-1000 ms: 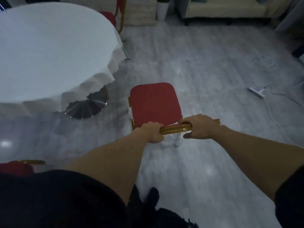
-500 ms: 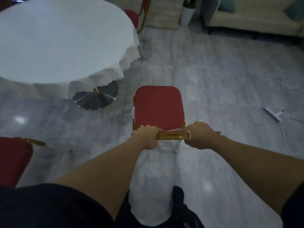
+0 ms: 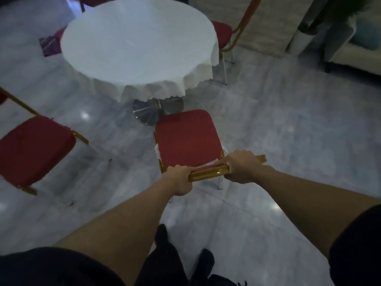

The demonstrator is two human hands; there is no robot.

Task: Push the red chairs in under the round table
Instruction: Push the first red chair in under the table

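Note:
A red-cushioned chair (image 3: 186, 139) with a gold frame stands in front of me, its front edge close to the shiny base of the round table (image 3: 138, 46), which wears a white cloth. My left hand (image 3: 179, 179) and my right hand (image 3: 242, 167) both grip the gold top rail of its backrest. A second red chair (image 3: 34, 149) stands apart at the left. A third red chair (image 3: 221, 35) sits at the table's far right, and part of another red chair (image 3: 92, 1) shows behind the table.
A pale sofa (image 3: 354, 56) and a white planter (image 3: 300, 41) stand at the back right. A beige rug (image 3: 266, 27) lies behind the table. A purple patterned thing (image 3: 49, 45) lies on the floor at far left. The grey floor is glossy.
The chair in my hands has turned and come closer to the table's base. The view swung left, so the table sits straight ahead and the left chair shows more fully.

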